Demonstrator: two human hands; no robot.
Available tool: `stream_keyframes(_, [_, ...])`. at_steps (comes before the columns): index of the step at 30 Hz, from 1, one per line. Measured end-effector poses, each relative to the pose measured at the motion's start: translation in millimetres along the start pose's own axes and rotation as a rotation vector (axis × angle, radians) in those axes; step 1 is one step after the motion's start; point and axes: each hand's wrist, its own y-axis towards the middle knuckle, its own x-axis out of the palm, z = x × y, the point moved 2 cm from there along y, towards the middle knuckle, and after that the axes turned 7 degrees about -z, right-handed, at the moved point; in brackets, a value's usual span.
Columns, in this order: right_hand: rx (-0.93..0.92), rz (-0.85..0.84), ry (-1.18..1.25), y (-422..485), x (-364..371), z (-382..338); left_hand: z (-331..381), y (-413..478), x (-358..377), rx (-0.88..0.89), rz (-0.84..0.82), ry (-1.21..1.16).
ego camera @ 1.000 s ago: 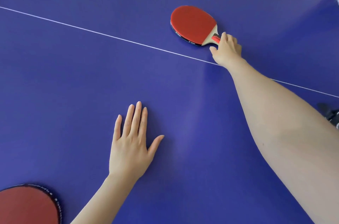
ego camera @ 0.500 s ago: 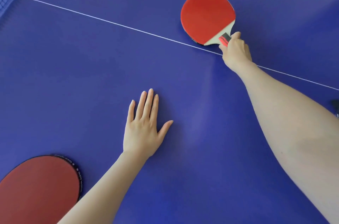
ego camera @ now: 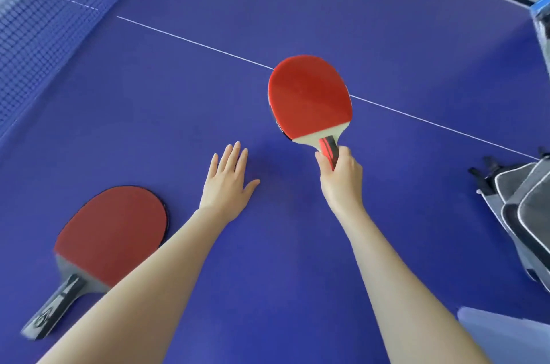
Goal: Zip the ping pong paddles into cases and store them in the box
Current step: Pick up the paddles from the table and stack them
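My right hand (ego camera: 340, 177) grips the red and black handle of a red-faced paddle (ego camera: 309, 97), held lifted above the blue table with its blade pointing away from me. My left hand (ego camera: 227, 180) rests flat on the table, fingers straight, holding nothing. A second red paddle (ego camera: 113, 232) with a grey and black handle lies flat at the lower left, partly hidden by my left forearm. Grey paddle cases (ego camera: 523, 214) with white piping lie at the right edge.
The blue table (ego camera: 178, 95) has a white centre line running across it. The net (ego camera: 38, 24) stands at the upper left. A blue box corner (ego camera: 540, 18) shows at the far right edge. A pale sleeve or cloth (ego camera: 506, 334) sits at the lower right.
My right hand has lifted the paddle off the table and drawn it toward me, the blade now upright in view. The view has pulled back, revealing the second paddle's handle and the cases.
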Motion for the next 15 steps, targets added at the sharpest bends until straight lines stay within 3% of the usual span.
stream_keyframes(3, [0.051,-0.045,0.052,-53,10,5,-26,-62,7,-0.066,0.103,-0.138])
stream_keyframes(9, [0.08,-0.096,0.11,-140,27,22,-93,-187,23,-0.31,0.3,-0.177])
stream_keyframes(12, [0.097,-0.106,0.132,-174,32,32,-123,-235,30,-0.462,0.312,-0.195])
stream_keyframes(15, [0.125,-0.1,0.132,-201,35,41,-152,-259,33,-0.612,0.221,-0.207])
